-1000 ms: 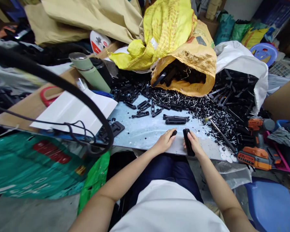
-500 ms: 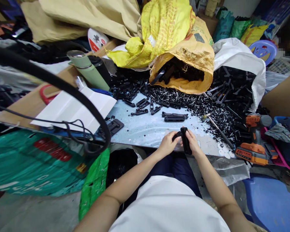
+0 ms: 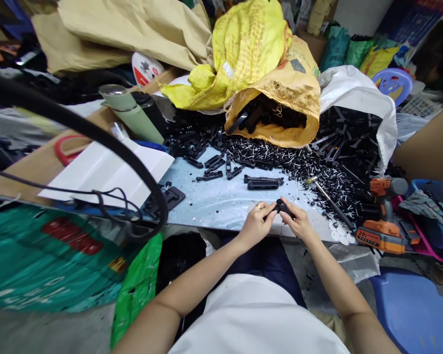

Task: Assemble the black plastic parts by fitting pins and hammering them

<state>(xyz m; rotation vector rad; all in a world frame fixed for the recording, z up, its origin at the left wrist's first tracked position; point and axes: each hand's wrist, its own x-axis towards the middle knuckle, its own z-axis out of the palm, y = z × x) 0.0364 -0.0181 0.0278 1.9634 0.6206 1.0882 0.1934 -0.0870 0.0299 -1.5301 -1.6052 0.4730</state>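
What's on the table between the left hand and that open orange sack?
In the head view, outward from the left hand: speckled tabletop, long black parts, then a heap of small screw-like pieces reaching the orange sack.

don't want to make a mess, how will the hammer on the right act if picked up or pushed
The hammer is probably stiff, since its shaft looks straight and metallic. It may feel head-heavy, with its head at one end. Pushed sideways, it would likely scatter the loose small parts beside it.
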